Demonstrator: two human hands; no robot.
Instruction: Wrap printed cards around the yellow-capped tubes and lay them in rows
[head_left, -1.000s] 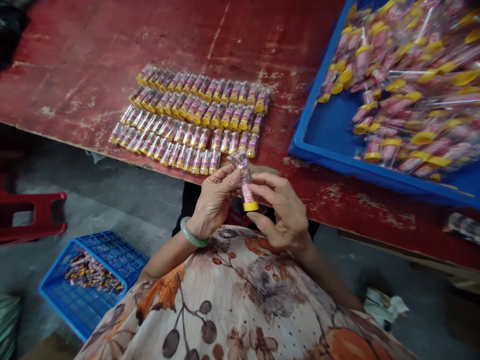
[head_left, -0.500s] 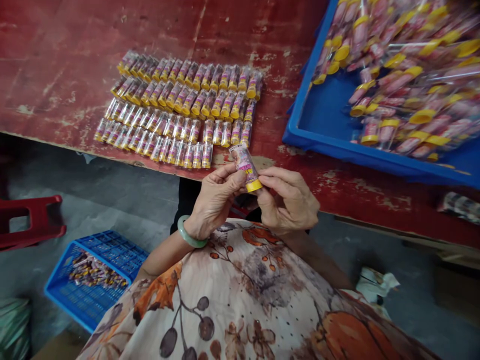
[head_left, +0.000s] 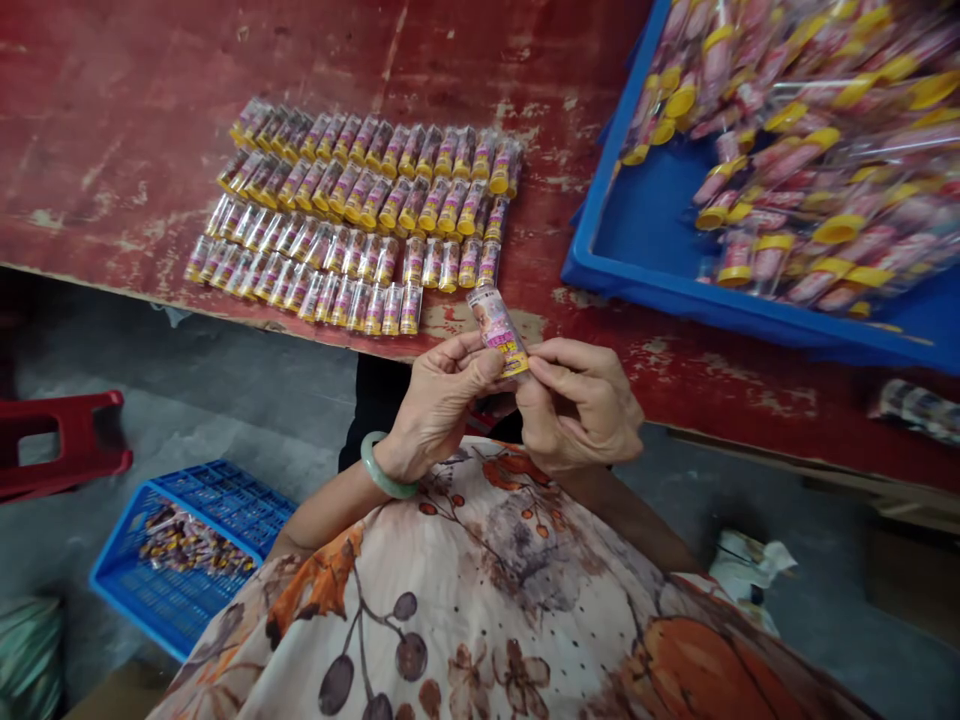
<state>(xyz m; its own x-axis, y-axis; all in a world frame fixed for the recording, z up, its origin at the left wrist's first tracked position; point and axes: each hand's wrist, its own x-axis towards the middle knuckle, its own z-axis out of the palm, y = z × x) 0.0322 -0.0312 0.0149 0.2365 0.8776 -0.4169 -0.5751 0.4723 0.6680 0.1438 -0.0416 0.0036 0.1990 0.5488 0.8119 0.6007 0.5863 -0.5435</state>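
A small clear plastic tube (head_left: 493, 325) with a pink, purple and yellow label is held over the table's front edge, tilted with its upper end to the left. My left hand (head_left: 446, 400), with a pale green bangle at the wrist, pinches it by thumb and fingers on its left side. At the tube's lower right end, the thumb and fingertips of my right hand (head_left: 581, 405) close on it. Just beyond, similar tubes (head_left: 360, 200) with yellow ends lie side by side in several rows.
A blue tray (head_left: 675, 320) heaped with yellow-capped tubes (head_left: 810, 160) stands on the worn red table (head_left: 150, 120) at right. Below left, a blue basket (head_left: 180, 590) holds more small pieces beside a red stool (head_left: 60, 450). A checked cloth item (head_left: 919, 410) lies far right.
The held tube has turned in my fingers: its yellow cap faced me before, and now the label's yellow lower band shows there. Both hands have shifted slightly right and stay on it.
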